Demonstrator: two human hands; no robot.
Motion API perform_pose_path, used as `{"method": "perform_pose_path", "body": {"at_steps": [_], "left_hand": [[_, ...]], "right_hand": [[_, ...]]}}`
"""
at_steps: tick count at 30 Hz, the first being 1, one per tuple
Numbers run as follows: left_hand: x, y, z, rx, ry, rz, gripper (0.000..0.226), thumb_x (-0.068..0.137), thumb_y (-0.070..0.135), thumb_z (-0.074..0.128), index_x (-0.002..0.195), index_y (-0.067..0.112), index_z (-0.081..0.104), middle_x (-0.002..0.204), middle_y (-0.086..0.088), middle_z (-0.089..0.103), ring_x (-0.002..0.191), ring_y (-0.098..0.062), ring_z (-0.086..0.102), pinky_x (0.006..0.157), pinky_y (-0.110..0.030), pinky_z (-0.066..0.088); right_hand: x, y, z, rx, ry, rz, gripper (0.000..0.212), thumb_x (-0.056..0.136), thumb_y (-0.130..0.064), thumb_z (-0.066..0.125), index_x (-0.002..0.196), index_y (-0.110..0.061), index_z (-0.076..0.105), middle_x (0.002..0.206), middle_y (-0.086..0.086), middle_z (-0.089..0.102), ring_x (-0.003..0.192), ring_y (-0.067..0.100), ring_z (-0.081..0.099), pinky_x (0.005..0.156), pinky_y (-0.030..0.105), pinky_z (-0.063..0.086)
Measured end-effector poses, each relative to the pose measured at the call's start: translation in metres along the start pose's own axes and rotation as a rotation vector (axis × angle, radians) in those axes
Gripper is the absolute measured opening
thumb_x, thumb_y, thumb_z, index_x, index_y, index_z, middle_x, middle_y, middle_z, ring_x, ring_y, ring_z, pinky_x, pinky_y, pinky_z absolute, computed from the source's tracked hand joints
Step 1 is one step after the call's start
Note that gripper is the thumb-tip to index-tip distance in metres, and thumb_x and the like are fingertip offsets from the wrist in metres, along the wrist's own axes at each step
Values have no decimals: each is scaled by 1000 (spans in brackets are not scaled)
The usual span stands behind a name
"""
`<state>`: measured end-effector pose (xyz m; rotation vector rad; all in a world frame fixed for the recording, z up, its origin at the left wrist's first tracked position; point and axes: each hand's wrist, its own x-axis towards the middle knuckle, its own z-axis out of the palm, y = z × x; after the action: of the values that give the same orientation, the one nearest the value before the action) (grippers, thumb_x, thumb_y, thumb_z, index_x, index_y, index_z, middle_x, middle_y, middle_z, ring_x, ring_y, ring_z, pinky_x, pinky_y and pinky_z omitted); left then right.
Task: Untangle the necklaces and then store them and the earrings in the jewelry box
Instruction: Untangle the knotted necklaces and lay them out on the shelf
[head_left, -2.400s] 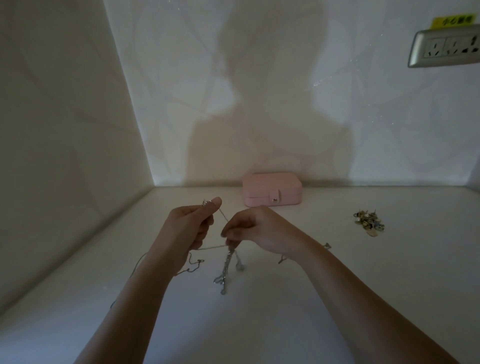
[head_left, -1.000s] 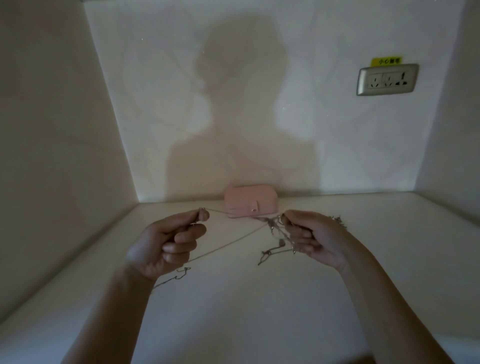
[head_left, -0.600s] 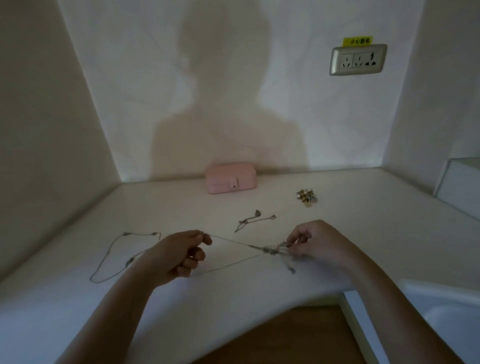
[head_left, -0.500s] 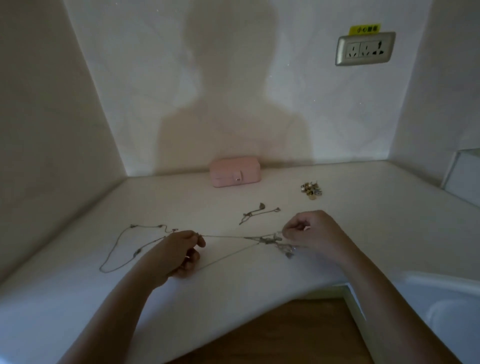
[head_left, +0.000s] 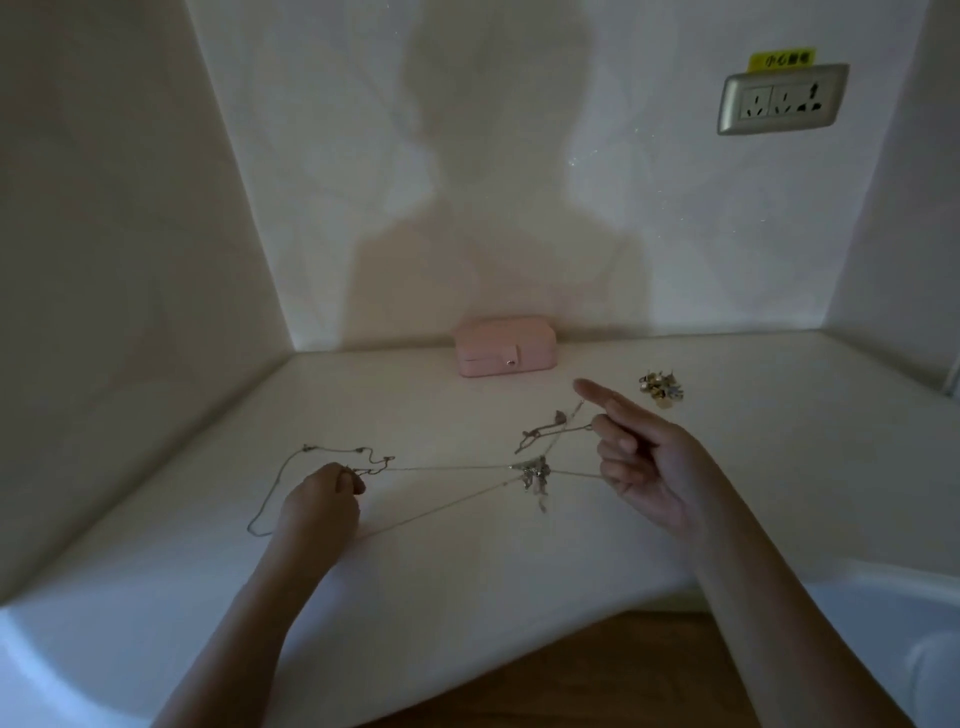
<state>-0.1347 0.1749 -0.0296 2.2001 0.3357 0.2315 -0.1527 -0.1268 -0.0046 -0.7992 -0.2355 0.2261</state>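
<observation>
Thin silver necklaces are stretched between my hands over the white counter, meeting in a tangled knot (head_left: 535, 474) with small pendants hanging from it. My left hand (head_left: 322, 501) pinches the chain ends at the left. My right hand (head_left: 641, 462) is raised to the right of the knot, index finger pointing out, the other fingers curled with chain strands running into them. A loose loop of chain (head_left: 291, 480) lies behind my left hand. Another small chain piece (head_left: 540, 434) lies beyond the knot. The closed pink jewelry box (head_left: 506, 346) stands against the back wall. The earrings (head_left: 661, 388) lie in a pile to its right.
The counter (head_left: 447, 561) sits in a corner, with walls at the left, back and right. A wall socket (head_left: 782, 98) is high on the back wall at the right. The counter's front edge curves, with wooden floor (head_left: 597, 675) below.
My hands have drawn further apart, pulling the strands taut from the knot. My right hand has lifted and its index finger now sticks out. The head camera has tilted.
</observation>
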Motion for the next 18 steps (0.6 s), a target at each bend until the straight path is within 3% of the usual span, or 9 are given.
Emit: {"method": "perform_pose_path", "body": {"at_steps": [3, 6, 8, 10, 13, 15, 18], "left_hand": [[1, -10, -4, -159, 55, -76, 26, 98, 5, 33, 91, -5, 56, 70, -17, 52, 65, -26, 45, 60, -32, 34], [-6, -12, -5, -71, 93, -37, 26, 97, 4, 33, 87, 0, 56, 80, -18, 57, 72, -28, 49, 65, -33, 35], [-15, -6, -8, 212, 89, 25, 23, 97, 6, 38, 87, 4, 59, 88, -11, 58, 80, -25, 49, 67, -30, 33], [-26, 3, -10, 464, 64, 113, 23, 97, 13, 42, 93, 5, 64, 92, -7, 62, 81, -22, 51, 65, -30, 36], [-39, 20, -8, 597, 62, 332, 23, 94, 26, 54, 114, 18, 62, 119, -6, 60, 105, -22, 56, 89, -30, 44], [-39, 37, 2, 462, -48, 529, 36, 90, 32, 63, 125, 28, 57, 128, 8, 51, 118, -13, 48, 101, -28, 38], [-42, 69, 29, 244, -514, 645, 40, 87, 34, 67, 125, 32, 56, 123, 20, 54, 110, 4, 50, 101, -18, 39]], "right_hand": [[-5, 5, -14, 112, -58, -65, 47, 58, -18, 89, 102, -8, 75, 67, -1, 55, 44, 4, 40, 45, 16, 46], [-9, 7, -16, 78, -27, -108, 35, 61, -21, 86, 91, -8, 76, 89, 7, 69, 51, 7, 52, 54, 19, 53], [-11, 8, -9, -148, 34, -25, 22, 76, -22, 68, 89, -5, 73, 97, 11, 70, 49, 7, 47, 48, 18, 48], [-11, 10, -5, -405, 85, 52, 23, 85, -19, 54, 91, -2, 68, 98, 12, 70, 47, 7, 41, 43, 17, 41], [-9, 10, 3, -577, 57, 72, 22, 96, -14, 46, 91, -4, 66, 99, 10, 70, 44, 6, 31, 42, 18, 22], [-7, 8, 11, -655, 15, 85, 24, 100, -14, 43, 93, -4, 64, 98, 6, 68, 45, 6, 28, 46, 22, 14], [-4, 2, 27, -670, -94, 115, 22, 99, -18, 44, 94, -4, 61, 94, 6, 64, 46, 7, 25, 45, 18, 16]]}}
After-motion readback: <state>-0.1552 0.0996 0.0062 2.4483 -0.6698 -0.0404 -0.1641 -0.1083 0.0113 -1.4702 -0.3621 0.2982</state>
